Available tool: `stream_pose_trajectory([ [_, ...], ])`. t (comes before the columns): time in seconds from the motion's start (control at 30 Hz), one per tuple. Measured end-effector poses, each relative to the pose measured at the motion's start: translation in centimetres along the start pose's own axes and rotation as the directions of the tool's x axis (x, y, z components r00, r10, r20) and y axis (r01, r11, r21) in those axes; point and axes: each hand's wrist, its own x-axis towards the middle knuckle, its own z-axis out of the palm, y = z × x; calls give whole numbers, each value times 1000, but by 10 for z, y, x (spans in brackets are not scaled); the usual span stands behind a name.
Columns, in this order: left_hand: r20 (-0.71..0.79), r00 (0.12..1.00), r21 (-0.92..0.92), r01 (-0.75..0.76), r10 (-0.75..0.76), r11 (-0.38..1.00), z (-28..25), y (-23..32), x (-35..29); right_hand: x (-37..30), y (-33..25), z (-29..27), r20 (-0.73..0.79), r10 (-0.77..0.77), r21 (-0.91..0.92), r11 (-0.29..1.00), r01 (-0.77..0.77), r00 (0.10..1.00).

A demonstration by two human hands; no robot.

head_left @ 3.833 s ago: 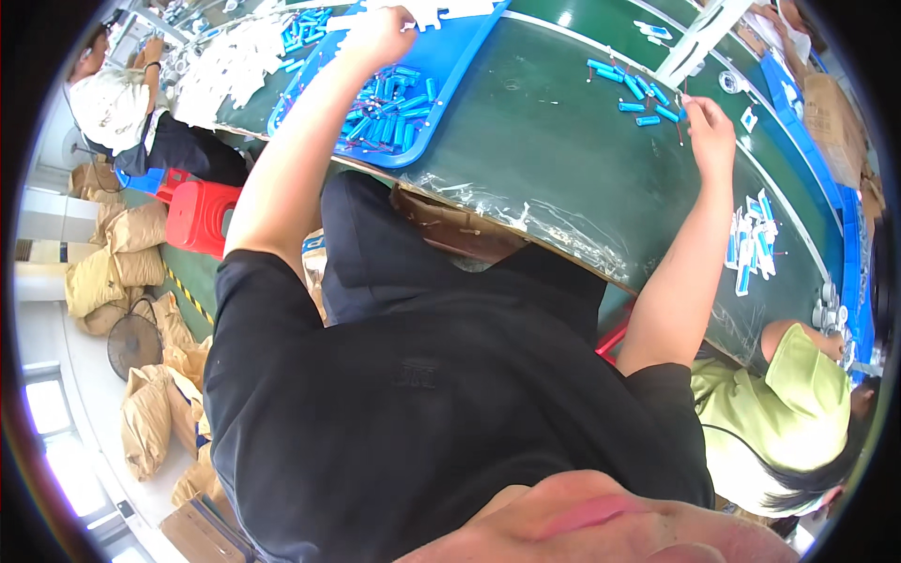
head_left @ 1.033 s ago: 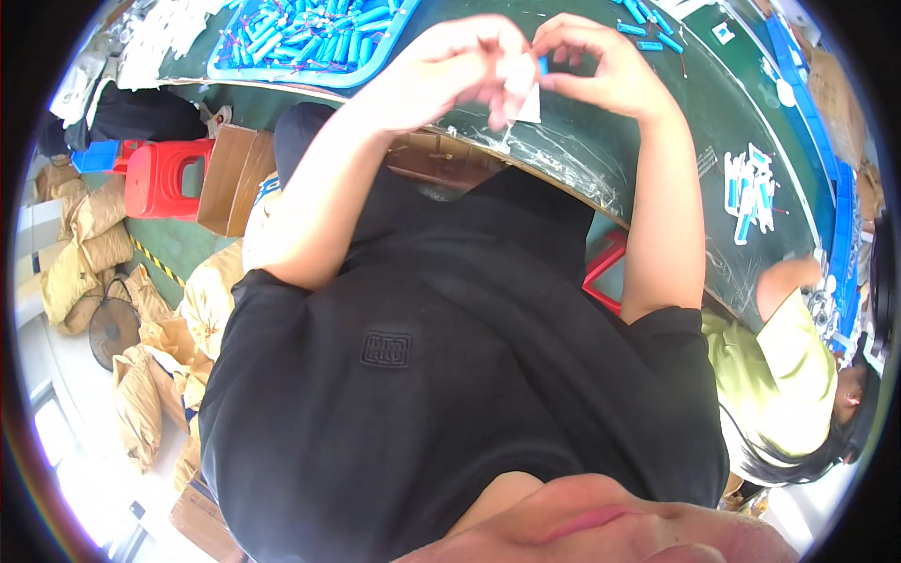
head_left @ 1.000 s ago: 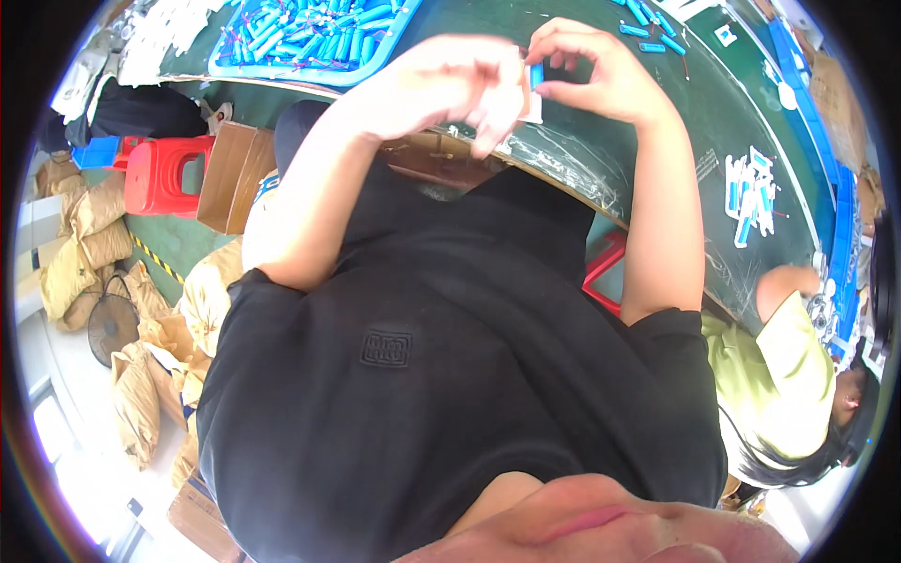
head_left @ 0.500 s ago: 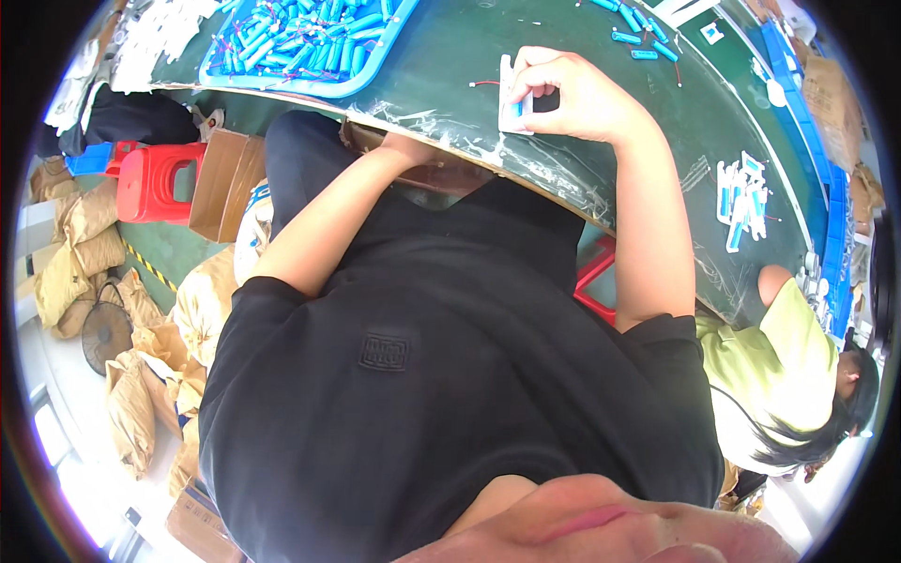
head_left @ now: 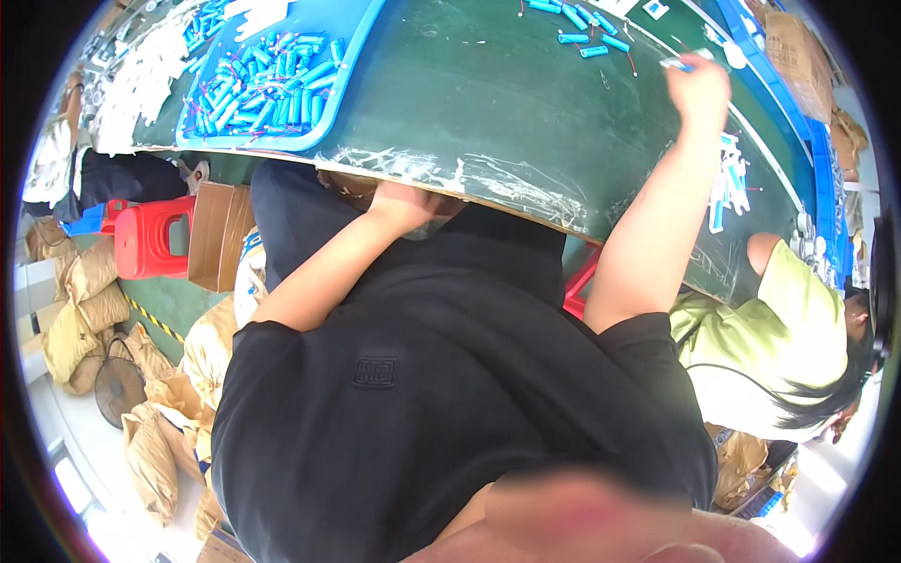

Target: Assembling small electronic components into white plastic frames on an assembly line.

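Across the green tabletop (head_left: 488,103), the right hand (head_left: 696,86) is stretched far out toward the back edge, fingers pinched round a small pale piece with a bit of blue showing at its tip; it looks like one of the blue cells with a white tab, though it is too small to be sure. That grip is closed tight on it, thumb against fingertips. A few loose blue cells (head_left: 582,26) lie just beyond and to the left of that hand, and another cluster with white strips (head_left: 727,183) lies nearer the seated neighbour in a yellow-green shirt (head_left: 779,328).

The left hand (head_left: 404,202) is down at the near rim of the tabletop, partly tucked under it; whether it is open or holds anything I cannot tell.

A blue tray (head_left: 352,56) heaped with blue cells sits well to the left, apart from both hands.

My reading is that the step in hand is setting a finished piece down at the far side. The next move calls for releasing it cleanly and then fetching a fresh cell, either from the tray or from the loose ones close by.
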Motion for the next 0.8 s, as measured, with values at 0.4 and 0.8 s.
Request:
stream_pose_trajectory([
  [0.4,16,851,-768,-326,525,552,-210,17,78,-27,-103,42,301,-188,313,946,89,935],
  [0.8,-194,958,418,276,-212,866,-184,-292,230,-6,-110,4,213,-295,595,795,116,932],
])
